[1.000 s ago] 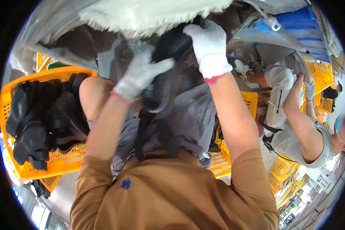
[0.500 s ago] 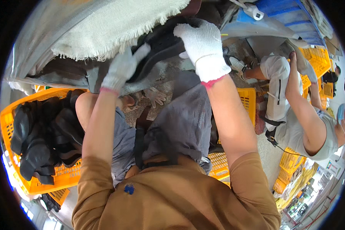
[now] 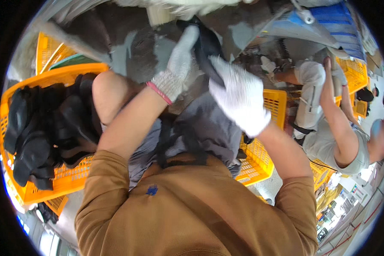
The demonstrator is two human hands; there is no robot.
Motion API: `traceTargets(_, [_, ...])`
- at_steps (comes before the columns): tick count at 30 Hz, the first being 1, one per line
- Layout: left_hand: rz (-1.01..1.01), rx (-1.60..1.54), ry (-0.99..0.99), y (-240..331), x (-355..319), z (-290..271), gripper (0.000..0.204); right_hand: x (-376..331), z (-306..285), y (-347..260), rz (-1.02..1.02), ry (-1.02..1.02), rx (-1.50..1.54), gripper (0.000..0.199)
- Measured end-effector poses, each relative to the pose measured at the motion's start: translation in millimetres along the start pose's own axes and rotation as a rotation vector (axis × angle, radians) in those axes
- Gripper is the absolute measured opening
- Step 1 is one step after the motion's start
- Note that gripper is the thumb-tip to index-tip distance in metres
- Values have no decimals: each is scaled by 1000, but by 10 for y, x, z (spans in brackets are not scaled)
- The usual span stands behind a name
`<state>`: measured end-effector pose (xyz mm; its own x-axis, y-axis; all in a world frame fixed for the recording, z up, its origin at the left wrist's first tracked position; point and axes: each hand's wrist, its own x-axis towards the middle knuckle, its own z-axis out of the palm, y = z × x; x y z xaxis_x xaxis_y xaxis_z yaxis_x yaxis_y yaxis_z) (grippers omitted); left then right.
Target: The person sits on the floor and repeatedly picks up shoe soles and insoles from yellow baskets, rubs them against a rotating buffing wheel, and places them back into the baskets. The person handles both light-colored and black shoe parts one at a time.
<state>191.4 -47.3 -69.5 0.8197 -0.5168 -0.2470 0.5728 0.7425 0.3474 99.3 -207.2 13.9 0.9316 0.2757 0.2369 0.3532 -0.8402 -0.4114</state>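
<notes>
A long black shoe sole (image 3: 207, 40) is held up between my two hands, above my knees. My left hand (image 3: 179, 62), in a white knit glove with a red cuff, is closed on its left side near the far end. My right hand (image 3: 239, 96), also in a white glove, grips the near end. Motion blurs the fingers somewhat. To my left, a yellow plastic crate (image 3: 83, 68) holds a heap of similar black soles (image 3: 40, 132).
A grey stained work surface (image 3: 132, 47) with pale cloth over its far edge lies ahead. At right sits a co-worker (image 3: 341, 128) in light clothes. More yellow crates stand beside my right leg (image 3: 260, 160) and behind the co-worker (image 3: 352, 70).
My hands have come nearer my body and closer together, bringing the sole out from beside the fringed cloth. My left hand has moved right and now grips it; the view has shifted.
</notes>
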Motion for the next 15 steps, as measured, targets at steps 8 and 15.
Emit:
traceTargets(8, [364,53,274,282,291,-381,57,646,617,-351,76,234,150,35])
traceTargets(15, [124,-55,224,148,178,-447,69,953,216,-542,175,-267,425,41])
